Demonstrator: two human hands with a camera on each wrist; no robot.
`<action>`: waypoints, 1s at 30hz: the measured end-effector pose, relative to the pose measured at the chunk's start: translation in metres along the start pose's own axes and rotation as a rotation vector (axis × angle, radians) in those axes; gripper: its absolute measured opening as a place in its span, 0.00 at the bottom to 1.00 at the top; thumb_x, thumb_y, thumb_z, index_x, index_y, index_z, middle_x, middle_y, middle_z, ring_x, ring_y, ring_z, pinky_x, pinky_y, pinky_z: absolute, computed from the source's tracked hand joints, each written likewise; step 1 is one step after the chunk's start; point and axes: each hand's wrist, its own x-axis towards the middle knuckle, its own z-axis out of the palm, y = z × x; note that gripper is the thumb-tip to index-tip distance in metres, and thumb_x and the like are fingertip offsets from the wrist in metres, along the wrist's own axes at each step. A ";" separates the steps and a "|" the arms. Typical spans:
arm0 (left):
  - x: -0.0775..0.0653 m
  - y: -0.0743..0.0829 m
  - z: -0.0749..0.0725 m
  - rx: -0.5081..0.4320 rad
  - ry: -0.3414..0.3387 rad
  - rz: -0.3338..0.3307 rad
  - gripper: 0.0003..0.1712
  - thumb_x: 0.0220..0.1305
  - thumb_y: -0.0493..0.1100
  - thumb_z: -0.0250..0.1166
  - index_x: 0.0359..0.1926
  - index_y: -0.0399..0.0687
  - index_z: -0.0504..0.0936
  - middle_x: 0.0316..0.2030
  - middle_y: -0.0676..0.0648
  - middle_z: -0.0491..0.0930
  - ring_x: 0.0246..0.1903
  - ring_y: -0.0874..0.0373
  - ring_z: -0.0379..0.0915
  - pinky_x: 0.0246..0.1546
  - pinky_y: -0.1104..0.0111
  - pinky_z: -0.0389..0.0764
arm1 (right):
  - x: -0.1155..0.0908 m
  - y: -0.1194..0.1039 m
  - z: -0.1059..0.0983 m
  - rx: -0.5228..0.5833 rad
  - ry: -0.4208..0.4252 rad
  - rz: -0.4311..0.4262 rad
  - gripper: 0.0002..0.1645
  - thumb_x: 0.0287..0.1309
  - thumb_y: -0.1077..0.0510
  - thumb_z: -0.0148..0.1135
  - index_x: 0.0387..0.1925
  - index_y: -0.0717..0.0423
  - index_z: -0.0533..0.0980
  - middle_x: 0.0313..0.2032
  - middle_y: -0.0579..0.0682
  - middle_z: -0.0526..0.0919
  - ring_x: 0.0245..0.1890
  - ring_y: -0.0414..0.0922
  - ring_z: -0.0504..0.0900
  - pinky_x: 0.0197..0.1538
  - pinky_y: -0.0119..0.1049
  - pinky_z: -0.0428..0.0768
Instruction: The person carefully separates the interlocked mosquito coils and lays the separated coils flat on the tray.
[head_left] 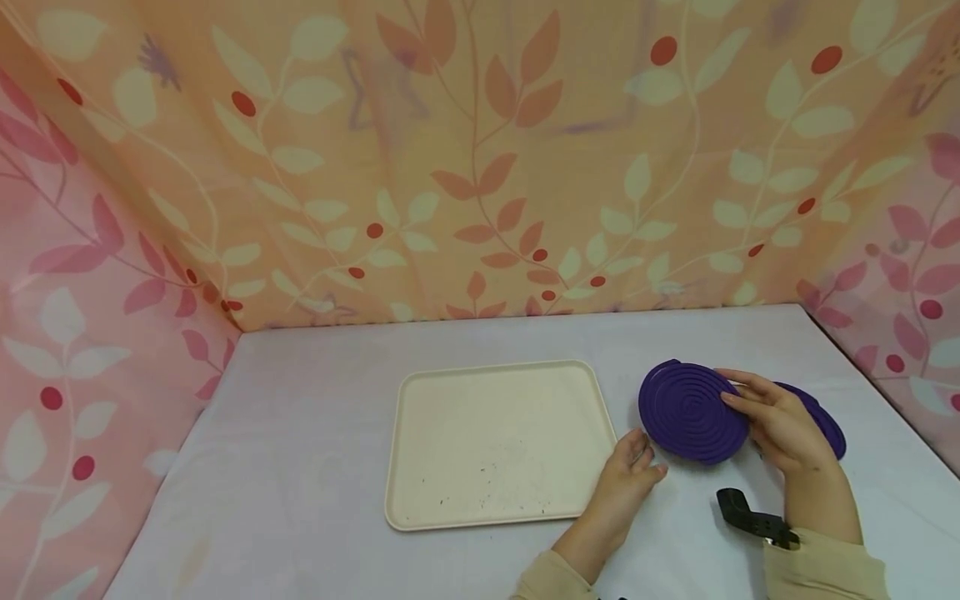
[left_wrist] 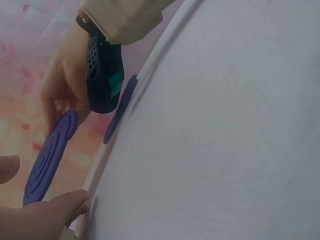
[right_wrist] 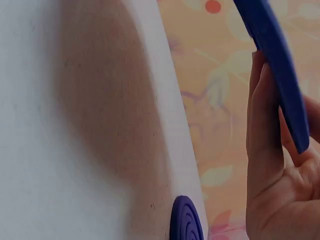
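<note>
A round purple trivet (head_left: 692, 412) with a spiral pattern is tilted up above the table, its ridged face showing. My right hand (head_left: 787, 425) pinches its right edge, thumb on the ridged face and fingers behind, as the right wrist view also shows. Just left of the trivet is my left hand (head_left: 618, 483), thumb and fingers apart with nothing between them. It overlaps the right edge of a cream tray (head_left: 480, 450) in the head view. A second purple trivet (head_left: 823, 423) lies on the table, partly hidden behind my right hand.
The tray lies on the white-covered table (head_left: 300, 433) and carries small dark specks. A black wrist camera mount (head_left: 750, 518) sticks out from my right wrist. Patterned curtains (head_left: 480, 167) stand along the back and both sides of the table.
</note>
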 end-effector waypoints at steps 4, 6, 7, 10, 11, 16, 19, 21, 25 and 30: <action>0.001 -0.001 0.001 -0.042 0.011 0.032 0.33 0.56 0.24 0.55 0.64 0.28 0.59 0.61 0.29 0.63 0.63 0.39 0.59 0.61 0.55 0.66 | 0.003 -0.001 0.006 -0.101 -0.041 0.019 0.24 0.64 0.74 0.46 0.58 0.55 0.74 0.44 0.45 0.82 0.42 0.37 0.80 0.40 0.28 0.80; 0.001 -0.002 0.001 -0.062 0.028 0.046 0.31 0.55 0.24 0.55 0.62 0.31 0.62 0.58 0.33 0.69 0.60 0.43 0.65 0.59 0.58 0.70 | 0.004 -0.001 0.009 -0.147 -0.046 0.036 0.24 0.64 0.73 0.48 0.59 0.54 0.73 0.45 0.44 0.81 0.42 0.37 0.80 0.40 0.30 0.81; 0.002 -0.003 0.000 -0.072 0.042 0.045 0.30 0.54 0.24 0.55 0.60 0.33 0.64 0.56 0.35 0.71 0.56 0.45 0.69 0.57 0.59 0.72 | 0.005 -0.001 0.010 -0.159 -0.050 0.043 0.24 0.64 0.72 0.49 0.59 0.54 0.73 0.45 0.44 0.81 0.42 0.38 0.80 0.40 0.30 0.81; 0.002 -0.004 -0.001 -0.102 0.072 0.039 0.25 0.54 0.24 0.55 0.55 0.35 0.67 0.50 0.41 0.76 0.48 0.53 0.74 0.51 0.62 0.76 | 0.007 0.000 0.014 -0.191 -0.045 0.058 0.22 0.64 0.71 0.50 0.55 0.51 0.76 0.44 0.43 0.82 0.41 0.37 0.80 0.39 0.30 0.81; 0.002 -0.005 -0.002 -0.113 0.083 0.034 0.23 0.55 0.24 0.55 0.54 0.35 0.68 0.48 0.42 0.78 0.45 0.55 0.74 0.49 0.63 0.77 | 0.007 0.000 0.015 -0.198 -0.039 0.066 0.22 0.64 0.71 0.50 0.53 0.49 0.77 0.43 0.43 0.82 0.41 0.37 0.80 0.39 0.29 0.80; 0.002 -0.006 -0.003 -0.187 0.123 0.048 0.13 0.61 0.26 0.54 0.48 0.33 0.71 0.42 0.42 0.80 0.38 0.57 0.77 0.43 0.64 0.81 | 0.008 0.001 0.019 -0.249 0.006 0.110 0.19 0.63 0.68 0.54 0.46 0.42 0.78 0.42 0.39 0.82 0.40 0.34 0.79 0.39 0.27 0.79; 0.002 -0.007 -0.001 -0.224 0.160 0.082 0.11 0.61 0.28 0.56 0.45 0.32 0.73 0.39 0.41 0.80 0.36 0.57 0.77 0.40 0.66 0.82 | 0.009 0.001 0.021 -0.264 0.006 0.115 0.18 0.63 0.68 0.54 0.46 0.42 0.78 0.42 0.39 0.82 0.40 0.35 0.79 0.39 0.28 0.79; 0.001 -0.007 0.000 -0.234 0.178 0.113 0.10 0.61 0.28 0.57 0.45 0.32 0.74 0.39 0.41 0.81 0.36 0.57 0.78 0.38 0.67 0.82 | 0.010 0.002 0.023 -0.266 -0.009 0.109 0.18 0.63 0.68 0.54 0.47 0.43 0.77 0.42 0.40 0.82 0.40 0.35 0.79 0.39 0.28 0.80; 0.002 -0.002 -0.002 -0.235 0.204 0.151 0.11 0.60 0.29 0.59 0.44 0.31 0.74 0.39 0.41 0.81 0.34 0.57 0.79 0.36 0.69 0.82 | 0.013 0.001 0.029 -0.253 -0.037 0.097 0.18 0.64 0.69 0.53 0.48 0.46 0.76 0.42 0.41 0.83 0.39 0.36 0.80 0.37 0.30 0.80; 0.002 0.016 -0.015 -0.180 0.211 0.138 0.13 0.59 0.31 0.60 0.46 0.31 0.76 0.38 0.42 0.82 0.31 0.60 0.78 0.31 0.72 0.80 | 0.017 -0.002 0.046 -0.258 -0.089 0.080 0.19 0.64 0.69 0.52 0.50 0.46 0.74 0.42 0.42 0.83 0.37 0.38 0.81 0.35 0.31 0.81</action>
